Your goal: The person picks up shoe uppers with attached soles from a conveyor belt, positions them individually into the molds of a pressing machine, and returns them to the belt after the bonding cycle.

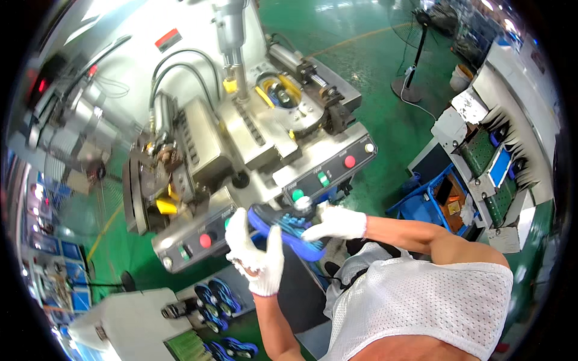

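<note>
A black and blue sports shoe [278,221] with a thick blue sole is tilted in front of the machine. My right hand [338,222], in a white glove, grips the shoe's right end, with the thumb across its side; a round whitish part shows at that end. White-gloved too, my left hand [260,259] is at the shoe's other end. Its fingers and thumb stand wide apart, with the shoe's blue edge between them. Whether the left fingers touch the shoe I cannot tell.
Just beyond my hands stands a metal press [253,132] with hoses and a control panel [325,174] of coloured buttons. Several blue-black shoes [217,301] lie at lower left. At right are a brush-edged conveyor [500,156] and a blue bin [421,201]; a fan [415,66] stands behind.
</note>
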